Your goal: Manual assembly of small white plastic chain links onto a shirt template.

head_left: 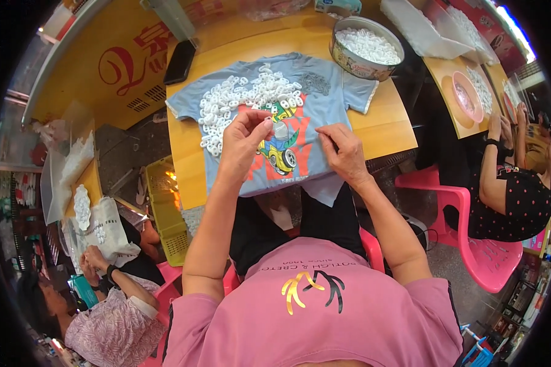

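A blue-grey printed T-shirt (217, 177) lies spread over the wooden table in front of me. Small white plastic pieces with holes (226, 101) are heaped on its upper left and middle. To their right sits a little pile of tiny dark grey bits (314, 84). My left hand (243, 142) is raised over the shirt's print, thumb and fingertips pinched together; whatever is between them is too small to name. Above the shirt's right side, my right hand (344, 151) has its fingers curled and thumb against forefinger, and what they hold, if anything, is hidden.
A round tin (364, 70) full of white pieces stands at the table's far right. A black phone (180, 62) lies at the far left. Beside the table's left edge is a yellow plastic basket (168, 214). Other people work at tables on both sides; a pink chair (465, 238) is at right.
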The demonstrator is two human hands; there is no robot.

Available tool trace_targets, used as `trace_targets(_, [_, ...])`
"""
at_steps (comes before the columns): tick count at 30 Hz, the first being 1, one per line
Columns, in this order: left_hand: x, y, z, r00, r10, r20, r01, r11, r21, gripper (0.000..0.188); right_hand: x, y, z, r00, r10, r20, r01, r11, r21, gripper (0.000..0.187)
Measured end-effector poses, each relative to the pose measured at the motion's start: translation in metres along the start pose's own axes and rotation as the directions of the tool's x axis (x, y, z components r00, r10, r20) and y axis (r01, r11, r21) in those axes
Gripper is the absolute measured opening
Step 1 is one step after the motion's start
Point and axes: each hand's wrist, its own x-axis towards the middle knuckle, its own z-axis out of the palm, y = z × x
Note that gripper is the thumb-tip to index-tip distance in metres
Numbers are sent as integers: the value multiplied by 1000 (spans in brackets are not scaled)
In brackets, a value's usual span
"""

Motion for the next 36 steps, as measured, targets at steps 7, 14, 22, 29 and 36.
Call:
trace_targets(7, [-3, -9, 23, 989, 126, 81, -128, 991, 23, 13, 2, 1, -1, 1000, -3, 11, 3, 1000, -28, 12])
trace_targets(14, [2, -55, 44, 989, 145, 14, -145, 989, 31, 15, 18, -4, -13, 984, 45, 172, -52, 998, 35, 12])
trace_targets(22, [8, -53, 34, 994, 82, 71, -73, 990, -124, 15, 84, 26, -14, 991, 78, 112, -62, 988, -141, 12])
trace_targets(29, [9, -52, 31, 997, 66, 30, -62, 989, -136, 15, 101, 43, -35, 950, 216, 226, -99, 892, -441, 13])
trace_targets(36, [8, -48, 31, 999, 34, 39, -28, 987, -155, 17, 94, 38, -39, 931, 179, 319, -54, 930, -364, 13])
